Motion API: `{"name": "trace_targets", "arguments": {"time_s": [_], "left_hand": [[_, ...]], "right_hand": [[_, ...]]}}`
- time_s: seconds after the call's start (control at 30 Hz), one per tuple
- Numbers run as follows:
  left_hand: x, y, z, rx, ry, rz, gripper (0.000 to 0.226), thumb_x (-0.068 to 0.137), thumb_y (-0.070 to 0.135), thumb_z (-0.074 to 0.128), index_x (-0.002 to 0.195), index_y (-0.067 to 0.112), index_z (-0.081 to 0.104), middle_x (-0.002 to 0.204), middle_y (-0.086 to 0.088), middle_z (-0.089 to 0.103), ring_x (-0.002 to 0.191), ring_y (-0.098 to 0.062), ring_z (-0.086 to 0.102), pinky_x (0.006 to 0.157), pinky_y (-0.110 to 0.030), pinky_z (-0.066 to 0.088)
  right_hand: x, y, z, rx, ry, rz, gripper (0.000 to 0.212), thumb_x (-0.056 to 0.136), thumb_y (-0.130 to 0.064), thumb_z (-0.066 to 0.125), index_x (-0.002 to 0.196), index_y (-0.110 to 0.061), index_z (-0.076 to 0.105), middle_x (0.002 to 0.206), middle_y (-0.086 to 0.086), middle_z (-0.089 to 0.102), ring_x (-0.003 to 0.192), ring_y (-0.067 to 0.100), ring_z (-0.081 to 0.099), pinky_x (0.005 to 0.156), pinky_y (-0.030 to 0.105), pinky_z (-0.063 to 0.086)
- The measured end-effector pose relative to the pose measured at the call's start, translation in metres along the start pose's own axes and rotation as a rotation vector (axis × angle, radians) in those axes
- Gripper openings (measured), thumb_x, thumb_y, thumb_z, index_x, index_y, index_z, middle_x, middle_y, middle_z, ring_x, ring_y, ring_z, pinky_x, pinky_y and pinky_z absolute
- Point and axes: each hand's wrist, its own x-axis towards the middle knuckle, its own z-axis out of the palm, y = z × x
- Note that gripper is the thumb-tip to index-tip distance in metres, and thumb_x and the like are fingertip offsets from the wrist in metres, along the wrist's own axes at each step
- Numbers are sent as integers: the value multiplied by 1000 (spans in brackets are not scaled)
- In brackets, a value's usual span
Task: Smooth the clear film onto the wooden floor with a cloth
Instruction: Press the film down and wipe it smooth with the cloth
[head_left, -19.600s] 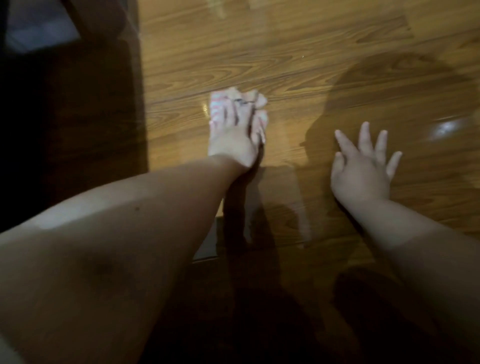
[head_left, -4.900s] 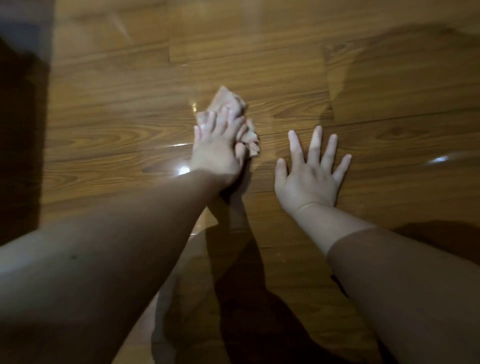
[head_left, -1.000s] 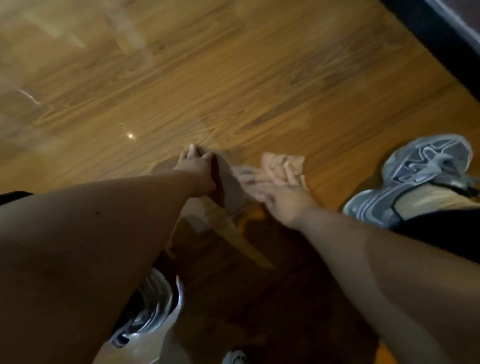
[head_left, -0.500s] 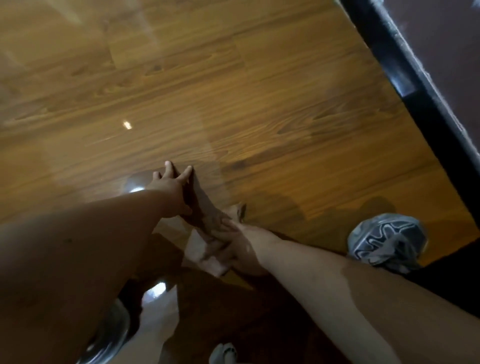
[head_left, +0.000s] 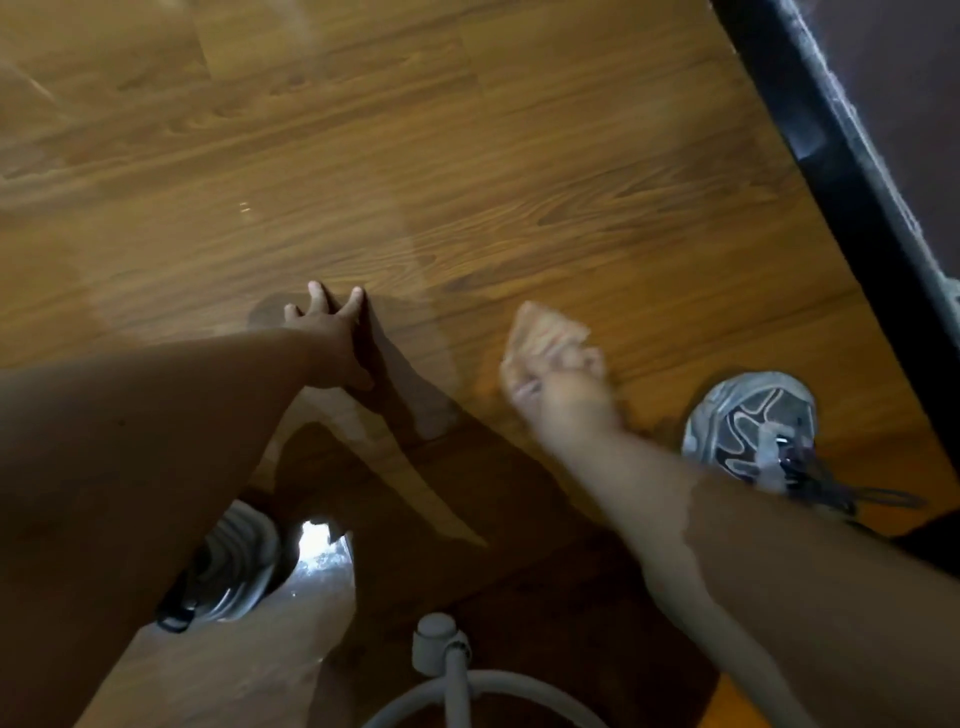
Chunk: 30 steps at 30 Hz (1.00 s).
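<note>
1. Head view: left hand (head_left: 324, 332), fingers spread apart, presses the clear film (head_left: 156, 244) onto the wooden floor (head_left: 597, 197).
2. Right hand (head_left: 561, 384), blurred, clamped round a bunched cloth (head_left: 545, 327) just beyond the film's faint edge.
3. Progress, judged: far film lies flat; the near end looks lifted and not yet smoothed.

The right hand (head_left: 558, 387) and cloth (head_left: 543, 325) are motion-blurred, and the left forearm (head_left: 130, 441) hides half of one shoe (head_left: 236, 569)

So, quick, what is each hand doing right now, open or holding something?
Left hand: open, fingers spread, flat on the glossy brown wooden floor.
Right hand: grips the pale crumpled cloth, blurred by motion.
</note>
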Motion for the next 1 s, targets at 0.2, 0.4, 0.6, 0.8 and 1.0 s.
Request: {"name": "trace_targets", "arguments": {"time_s": [0.2, 0.4, 0.6, 0.8, 1.0], "left_hand": [[-11, 17, 7, 28, -10, -12, 114, 80, 43, 73, 149, 39, -18, 156, -11, -26, 143, -47, 4, 105, -54, 37], [-6, 8, 15, -11, -13, 1, 115, 79, 39, 74, 147, 43, -19, 154, -8, -31, 143, -47, -8, 108, -57, 30], [-3, 8, 27, -82, -21, -14, 115, 75, 39, 76, 149, 44, -12, 158, -8, -23, 144, -45, 1, 108, -51, 35], [19, -1, -19, -238, 500, -32, 46, 80, 40, 67, 124, 30, 56, 122, -5, 60, 112, -28, 52, 89, -36, 47], [68, -7, -67, -253, 239, 14, 115, 58, 53, 85, 150, 44, 15, 161, -6, -10, 145, -40, -1, 114, -51, 21]], "right_hand": [[-20, -41, 39, 73, -157, -142, 55, 95, -16, 45, 145, -31, 30, 151, 8, 17, 132, 37, 25, 102, 47, 35], [36, 77, -22, 91, 86, 528, 52, 88, -21, 54, 138, -17, 43, 146, 13, 30, 130, 34, 33, 108, 38, 33], [48, 39, -21, 21, 26, 387, 65, 96, -27, 36, 152, -27, 4, 160, 0, -7, 145, 34, -10, 116, 52, -1], [75, -31, -16, 60, -5, -424, 48, 95, -32, 37, 142, -41, 35, 159, -16, 1, 146, 17, -11, 115, 41, -8], [112, 100, -50, 124, 215, 434, 51, 98, -34, 33, 148, -35, 27, 160, 0, 13, 146, 29, 7, 117, 46, 8]]}}
